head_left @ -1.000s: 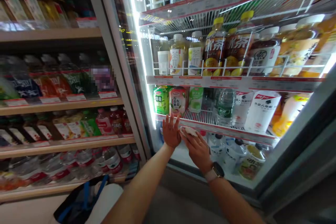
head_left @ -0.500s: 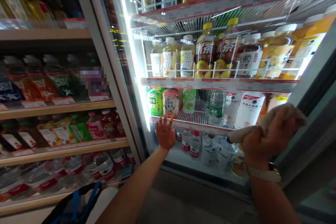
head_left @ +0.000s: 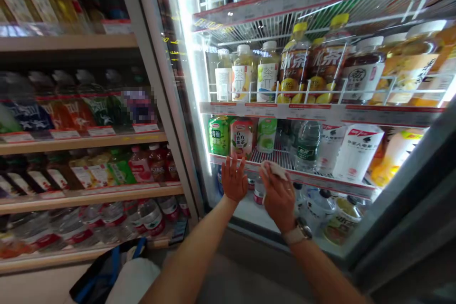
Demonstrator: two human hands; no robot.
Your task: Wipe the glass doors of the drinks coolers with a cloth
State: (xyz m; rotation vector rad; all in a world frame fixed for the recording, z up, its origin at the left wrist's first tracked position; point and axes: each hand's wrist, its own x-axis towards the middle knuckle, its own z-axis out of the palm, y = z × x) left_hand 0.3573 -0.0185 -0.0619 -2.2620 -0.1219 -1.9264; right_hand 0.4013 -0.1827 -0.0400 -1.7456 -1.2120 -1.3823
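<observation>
Left hand: one; spread flat with fingers apart, palm towards the fridge; I cannot tell whether the left hand touches the glass
Right hand: one; the right hand is curled, gripping the cloth
Cloth: one; the cloth sits at the right hand's fingers, to the right of the left hand
Watch: one watch; on the right wrist
Soft drinks: one green drink and one red drink; both just above the left hand's fingertips
Clear bottle: one clear bottle; above and right of the right hand
White bottles: two white bottles; farther right of the right hand
Yellow caps: three yellow caps; well above the right hand
Bag: one bag; below and left of the left hand
</observation>
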